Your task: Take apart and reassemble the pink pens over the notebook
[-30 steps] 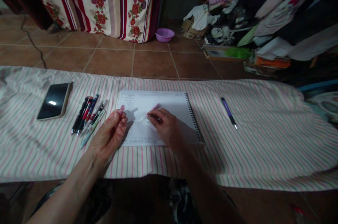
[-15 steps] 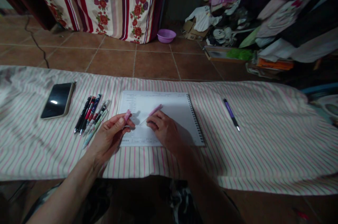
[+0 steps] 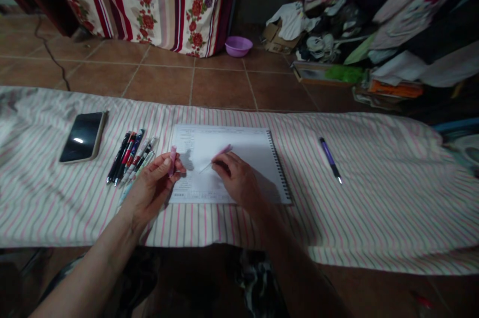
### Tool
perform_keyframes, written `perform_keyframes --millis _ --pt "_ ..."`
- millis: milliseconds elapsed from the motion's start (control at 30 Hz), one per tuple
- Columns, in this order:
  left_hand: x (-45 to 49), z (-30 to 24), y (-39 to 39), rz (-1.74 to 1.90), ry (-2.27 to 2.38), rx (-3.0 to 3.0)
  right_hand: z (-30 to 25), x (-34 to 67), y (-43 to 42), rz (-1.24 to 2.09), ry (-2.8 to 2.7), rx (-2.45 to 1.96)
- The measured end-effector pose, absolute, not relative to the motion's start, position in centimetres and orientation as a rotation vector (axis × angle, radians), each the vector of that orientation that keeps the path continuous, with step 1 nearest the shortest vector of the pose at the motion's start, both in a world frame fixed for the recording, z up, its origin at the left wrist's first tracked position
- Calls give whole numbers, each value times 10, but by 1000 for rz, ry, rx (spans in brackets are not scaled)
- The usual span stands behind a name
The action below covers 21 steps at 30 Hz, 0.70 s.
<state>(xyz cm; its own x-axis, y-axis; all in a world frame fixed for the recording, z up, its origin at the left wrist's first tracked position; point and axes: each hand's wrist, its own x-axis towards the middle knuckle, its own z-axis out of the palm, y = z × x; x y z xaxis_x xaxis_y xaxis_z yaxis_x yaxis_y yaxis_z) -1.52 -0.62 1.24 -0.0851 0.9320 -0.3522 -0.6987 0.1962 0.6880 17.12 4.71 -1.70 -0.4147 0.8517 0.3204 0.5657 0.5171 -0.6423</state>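
In my left hand (image 3: 155,180) a short pink pen barrel piece (image 3: 172,159) stands nearly upright, pinched between thumb and fingers. My right hand (image 3: 239,178) grips the other part of the pink pen (image 3: 226,149), whose back end sticks out above the fingers. A thin refill (image 3: 205,167) points from it down to the left, toward the left hand. The two pen parts are apart. Both hands are over a spiral notebook (image 3: 254,143) lying open at a white page with a printed margin. The right fingertips are partly hidden.
Several pens (image 3: 129,158) lie side by side left of the notebook, partly behind my left arm. Farther left is a smartphone (image 3: 83,137). A purple pen (image 3: 329,158) lies to the right on the striped cloth (image 3: 381,183). Beyond, a purple basin (image 3: 238,47) sits on the tiled floor.
My left hand has drawn slightly left and turned the pink piece more upright. My right hand has shifted a little right, widening the gap. The view has tilted slightly.
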Motion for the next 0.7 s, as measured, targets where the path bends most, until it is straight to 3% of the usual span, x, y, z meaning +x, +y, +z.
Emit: perform_keyframes --millis 200,700 --pt "-16 16 -4 1438 874 101 -20 172 49 619 -2049 -1088" --pt "-14 14 -4 1422 909 183 -17 170 50 657 -1978 -1061"
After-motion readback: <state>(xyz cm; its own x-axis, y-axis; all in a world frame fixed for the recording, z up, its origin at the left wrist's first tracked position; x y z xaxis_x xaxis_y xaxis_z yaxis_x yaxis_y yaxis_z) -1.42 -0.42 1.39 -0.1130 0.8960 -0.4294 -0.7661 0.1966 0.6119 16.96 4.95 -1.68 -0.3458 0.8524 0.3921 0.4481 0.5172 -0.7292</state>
